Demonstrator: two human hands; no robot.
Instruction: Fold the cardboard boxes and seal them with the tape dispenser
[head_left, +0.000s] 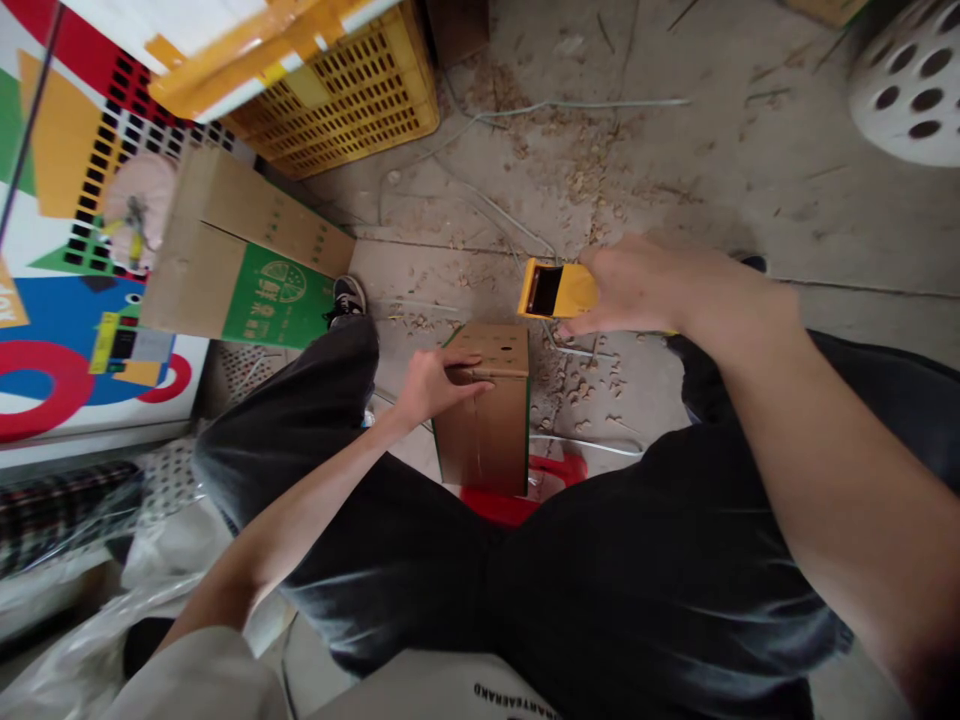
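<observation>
cardboard box (484, 420) brown, green-edged; plastic tool (576, 290) yellow, black-mouthed; crate (337, 100) yellow, lattice-holed; plastic stool (495, 505) red

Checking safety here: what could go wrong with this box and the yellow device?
The brown cardboard box stands on a red plastic object, steadied only by the left hand on top, so it might tip. The right hand seems to have only a light hold on the yellow device, which could slip onto the concrete floor. Loose wire and wood shavings there could snag or hide it.
</observation>
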